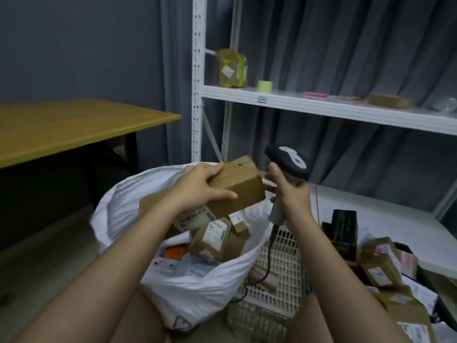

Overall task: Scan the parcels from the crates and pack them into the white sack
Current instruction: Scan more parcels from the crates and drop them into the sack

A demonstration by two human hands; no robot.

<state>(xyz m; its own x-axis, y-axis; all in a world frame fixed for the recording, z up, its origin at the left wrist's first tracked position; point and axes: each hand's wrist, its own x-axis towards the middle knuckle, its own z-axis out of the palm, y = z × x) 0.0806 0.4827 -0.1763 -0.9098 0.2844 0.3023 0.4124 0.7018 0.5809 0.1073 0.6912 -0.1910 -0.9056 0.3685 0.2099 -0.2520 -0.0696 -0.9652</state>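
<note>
The sack stands in the centre, with parcels inside it. The crate stands just right of the sack, touching it. More parcels lie right of the crate. The box is held above the sack opening, left of the scanner. The table stands left, behind the sack. The shelving stands behind, to the right.

Brown cardboard parcel held tilted above open white sack. Sack holds several labelled cardboard parcels and flat mailers. White perforated crate just right of sack; further parcels piled far right.
</note>
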